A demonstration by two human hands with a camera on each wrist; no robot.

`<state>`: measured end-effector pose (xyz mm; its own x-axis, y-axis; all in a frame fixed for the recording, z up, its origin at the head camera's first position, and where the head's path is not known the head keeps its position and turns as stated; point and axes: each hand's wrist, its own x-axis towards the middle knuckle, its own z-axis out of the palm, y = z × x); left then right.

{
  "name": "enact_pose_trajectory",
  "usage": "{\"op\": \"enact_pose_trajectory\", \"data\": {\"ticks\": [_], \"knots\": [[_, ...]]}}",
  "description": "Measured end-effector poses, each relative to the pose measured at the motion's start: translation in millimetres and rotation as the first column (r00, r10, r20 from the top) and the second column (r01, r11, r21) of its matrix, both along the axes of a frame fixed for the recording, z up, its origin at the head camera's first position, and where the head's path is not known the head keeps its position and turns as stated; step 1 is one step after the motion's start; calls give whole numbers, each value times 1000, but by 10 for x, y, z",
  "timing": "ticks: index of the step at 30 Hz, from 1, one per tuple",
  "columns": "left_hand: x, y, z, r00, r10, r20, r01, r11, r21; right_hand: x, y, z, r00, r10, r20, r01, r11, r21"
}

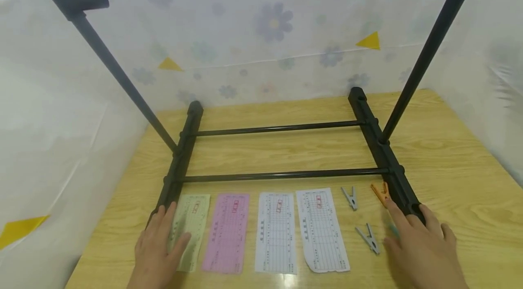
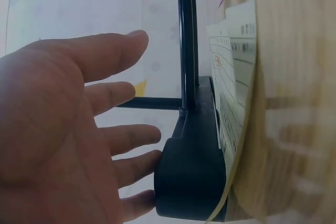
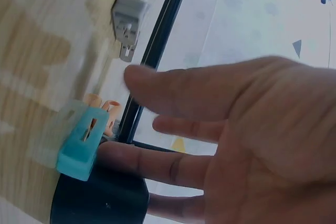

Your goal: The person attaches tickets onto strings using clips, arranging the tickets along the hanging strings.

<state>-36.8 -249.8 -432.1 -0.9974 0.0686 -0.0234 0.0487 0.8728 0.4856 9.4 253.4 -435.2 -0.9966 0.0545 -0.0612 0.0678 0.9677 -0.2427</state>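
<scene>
Fingers stretched out, the left hand (image 1: 157, 249) and right hand (image 1: 426, 249) are by the near ends of the black rack (image 1: 286, 174), with four paper slips (image 1: 276, 234) and two gray clothespins (image 1: 372, 244) between them, and the rack reaches toward the far edge of the table (image 1: 457, 144).

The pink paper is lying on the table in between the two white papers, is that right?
Not quite: the pink paper is lying on the table, but it is in between the green paper and a white paper, not the two white ones. The head view shows this.
</scene>
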Motion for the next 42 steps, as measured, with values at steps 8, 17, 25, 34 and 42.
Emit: {"op": "enact_pose_trajectory", "data": {"ticks": [8,17,25,34,42], "knots": [[-9,43,-8,999,13,40,-13,1000,22,-30,-51,35,998,44,-48,-42,999,35],[24,39,21,1000,14,8,-15,997,70,-108,-43,24,995,87,-47,-86,996,25],[53,26,18,999,10,-54,-6,997,76,-150,19,41,998,53,24,-53,998,34],[28,12,25,1000,6,-18,-3,990,138,-86,-38,178,974,5,-227,-25,996,-87],[33,43,11,998,-16,53,4,976,220,-154,-59,234,947,-7,-320,-83,960,-266]]}}
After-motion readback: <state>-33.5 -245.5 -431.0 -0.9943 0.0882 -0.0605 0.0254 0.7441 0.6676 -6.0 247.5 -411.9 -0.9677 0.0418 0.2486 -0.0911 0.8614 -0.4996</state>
